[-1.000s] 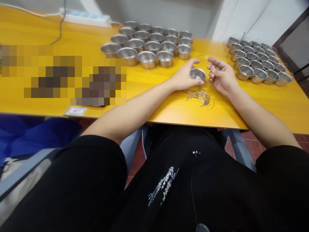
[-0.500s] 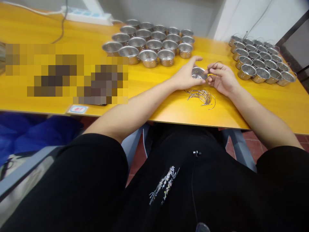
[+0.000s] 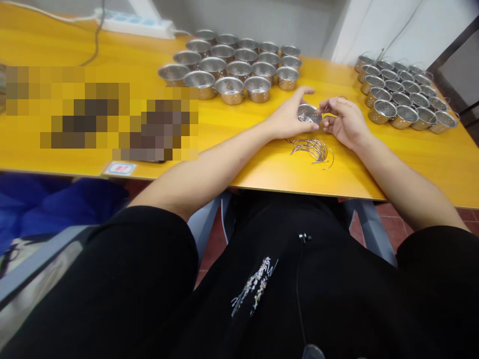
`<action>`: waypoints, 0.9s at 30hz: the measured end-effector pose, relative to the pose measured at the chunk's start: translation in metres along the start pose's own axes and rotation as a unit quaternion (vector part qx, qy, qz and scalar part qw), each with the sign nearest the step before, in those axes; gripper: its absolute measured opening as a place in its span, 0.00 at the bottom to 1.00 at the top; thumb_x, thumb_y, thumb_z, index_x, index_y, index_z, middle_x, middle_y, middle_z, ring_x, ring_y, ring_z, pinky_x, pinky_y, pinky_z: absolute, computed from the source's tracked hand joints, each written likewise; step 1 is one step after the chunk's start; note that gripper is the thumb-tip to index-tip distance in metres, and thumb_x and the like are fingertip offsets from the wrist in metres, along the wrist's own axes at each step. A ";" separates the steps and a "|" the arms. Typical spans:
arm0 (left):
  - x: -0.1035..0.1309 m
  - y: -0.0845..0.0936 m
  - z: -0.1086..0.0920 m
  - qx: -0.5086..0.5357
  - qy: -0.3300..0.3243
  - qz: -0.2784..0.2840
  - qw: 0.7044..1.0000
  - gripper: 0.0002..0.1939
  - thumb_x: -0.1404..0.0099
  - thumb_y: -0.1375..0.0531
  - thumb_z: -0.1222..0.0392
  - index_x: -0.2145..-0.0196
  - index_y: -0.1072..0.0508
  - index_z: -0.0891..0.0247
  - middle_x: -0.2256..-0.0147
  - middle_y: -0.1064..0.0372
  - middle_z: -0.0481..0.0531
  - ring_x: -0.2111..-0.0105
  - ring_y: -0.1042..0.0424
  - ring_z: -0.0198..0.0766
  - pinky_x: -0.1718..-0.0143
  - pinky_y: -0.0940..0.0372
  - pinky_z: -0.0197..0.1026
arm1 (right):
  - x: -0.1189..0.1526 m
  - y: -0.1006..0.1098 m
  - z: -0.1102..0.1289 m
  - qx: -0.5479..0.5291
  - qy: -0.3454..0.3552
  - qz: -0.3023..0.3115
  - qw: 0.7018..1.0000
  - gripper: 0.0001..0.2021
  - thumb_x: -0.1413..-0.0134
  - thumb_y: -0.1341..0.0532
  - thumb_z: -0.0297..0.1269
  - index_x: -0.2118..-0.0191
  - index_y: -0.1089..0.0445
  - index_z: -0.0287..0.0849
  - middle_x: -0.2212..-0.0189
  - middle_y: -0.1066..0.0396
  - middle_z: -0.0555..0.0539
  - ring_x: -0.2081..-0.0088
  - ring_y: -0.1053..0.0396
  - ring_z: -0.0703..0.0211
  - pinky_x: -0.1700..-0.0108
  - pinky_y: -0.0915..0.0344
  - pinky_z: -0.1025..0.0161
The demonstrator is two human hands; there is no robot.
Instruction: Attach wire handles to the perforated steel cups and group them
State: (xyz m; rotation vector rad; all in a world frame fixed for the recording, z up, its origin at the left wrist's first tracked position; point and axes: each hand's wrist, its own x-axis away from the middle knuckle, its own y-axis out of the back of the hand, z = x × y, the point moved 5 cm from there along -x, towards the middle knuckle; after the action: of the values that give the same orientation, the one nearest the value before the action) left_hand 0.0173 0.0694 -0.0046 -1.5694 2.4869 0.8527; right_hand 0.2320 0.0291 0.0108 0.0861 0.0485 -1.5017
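Observation:
A small perforated metal cup [image 3: 309,114] stands on the yellow table, between my two hands. My left hand [image 3: 292,117] is curved round its left side, thumb at the near side and fingers at the far side. At the cup's right, my right hand [image 3: 344,119] pinches a thin curved wire handle [image 3: 340,97] that arches above the fingertips. A loose bunch of wire handles [image 3: 314,149] lies on the table just in front of the cup.
Rows of metal cups without visible handles [image 3: 229,90] stand at the back centre. Cups with wire handles [image 3: 406,114] are grouped at the right. A power strip [image 3: 136,25] lies back left. Pixelated objects [image 3: 157,127] and a small label [image 3: 120,168] are at the left.
My right hand has turned slightly, and the wire in its fingers shows more clearly beside the cup. My left hand and the cup have not visibly moved.

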 end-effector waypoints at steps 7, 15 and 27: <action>-0.001 -0.001 0.002 -0.009 0.006 0.007 1.000 0.58 0.44 0.18 0.54 0.19 0.30 0.62 0.27 0.20 0.70 0.24 0.20 0.71 0.17 0.28 0.66 | -0.006 0.006 -0.003 -0.007 0.034 -0.013 0.999 0.27 0.38 0.12 0.65 0.61 0.21 0.52 0.59 0.19 0.46 0.73 0.33 0.59 0.73 0.26 0.56; 0.000 -0.001 0.001 -0.001 0.002 0.005 1.000 0.57 0.44 0.20 0.55 0.19 0.29 0.61 0.25 0.21 0.69 0.24 0.20 0.70 0.17 0.29 0.65 | -0.006 0.002 -0.004 0.010 0.032 -0.018 0.999 0.23 0.33 0.12 0.57 0.58 0.23 0.52 0.64 0.19 0.49 0.75 0.34 0.59 0.74 0.33 0.58; -0.001 0.000 0.001 -0.012 -0.012 0.005 1.000 0.57 0.43 0.20 0.57 0.19 0.29 0.63 0.24 0.23 0.70 0.21 0.23 0.70 0.14 0.31 0.63 | -0.007 0.008 0.002 0.049 0.093 -0.080 0.991 0.25 0.39 0.10 0.61 0.58 0.18 0.52 0.61 0.12 0.46 0.71 0.23 0.53 0.74 0.31 0.58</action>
State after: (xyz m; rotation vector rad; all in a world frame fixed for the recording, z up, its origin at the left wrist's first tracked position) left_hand 0.0173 0.0704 -0.0050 -1.5460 2.4804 0.9007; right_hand 0.2394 0.0361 0.0140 0.3074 0.1331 -1.6530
